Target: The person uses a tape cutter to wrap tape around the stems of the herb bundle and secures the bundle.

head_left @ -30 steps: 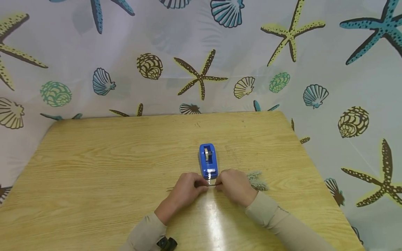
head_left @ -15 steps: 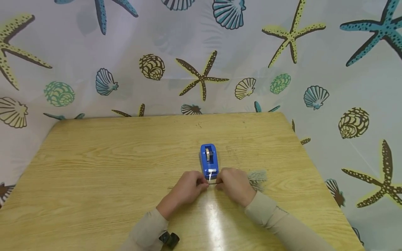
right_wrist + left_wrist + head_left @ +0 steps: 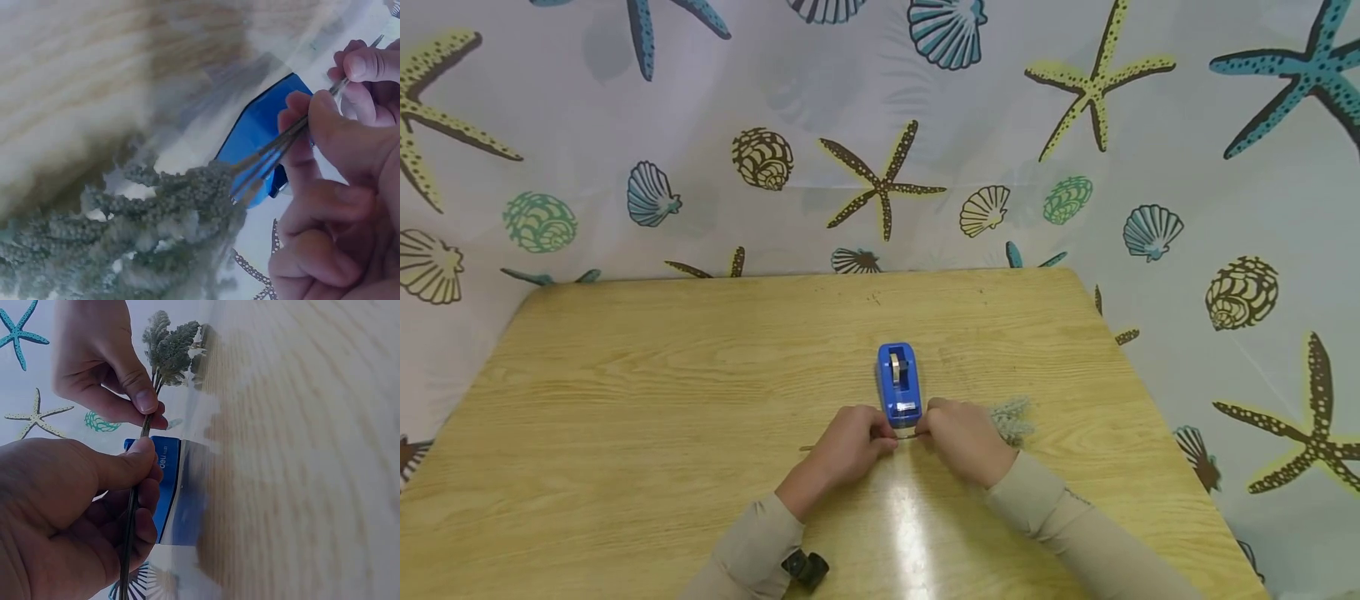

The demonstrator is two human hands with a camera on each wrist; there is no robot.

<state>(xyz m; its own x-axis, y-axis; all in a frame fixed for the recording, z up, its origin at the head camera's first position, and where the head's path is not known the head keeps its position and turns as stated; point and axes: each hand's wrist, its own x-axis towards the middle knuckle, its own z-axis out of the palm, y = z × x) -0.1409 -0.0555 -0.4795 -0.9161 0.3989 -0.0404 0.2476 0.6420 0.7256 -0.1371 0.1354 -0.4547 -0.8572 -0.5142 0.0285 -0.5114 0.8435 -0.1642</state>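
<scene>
A small bundle of dried flower sprigs [image 3: 175, 219] with thin brown stems [image 3: 130, 531] lies across both hands. My left hand [image 3: 848, 443] pinches the stems between thumb and curled fingers. Close beside it, my right hand [image 3: 964, 437] pinches the same stems nearer the grey-green heads [image 3: 1012, 419], which stick out to its right. Just beyond the fingertips stands a blue tape dispenser [image 3: 898, 379] with a roll of clear tape [image 3: 894, 367]. Between the hands the stems lie at the dispenser's front end; a strip of tape there is hard to make out.
The wooden table [image 3: 662, 375] spreads wide on both sides of the hands. A cloth [image 3: 700, 108] printed with shells and starfish hangs behind it and along its right side. A black wrist camera [image 3: 806, 570] sits at the left cuff.
Both hands have turned the stems a little and moved them slightly closer to the dispenser. The flower heads have changed their angle. The white strip seen stretched from the dispenser earlier looks shorter now.
</scene>
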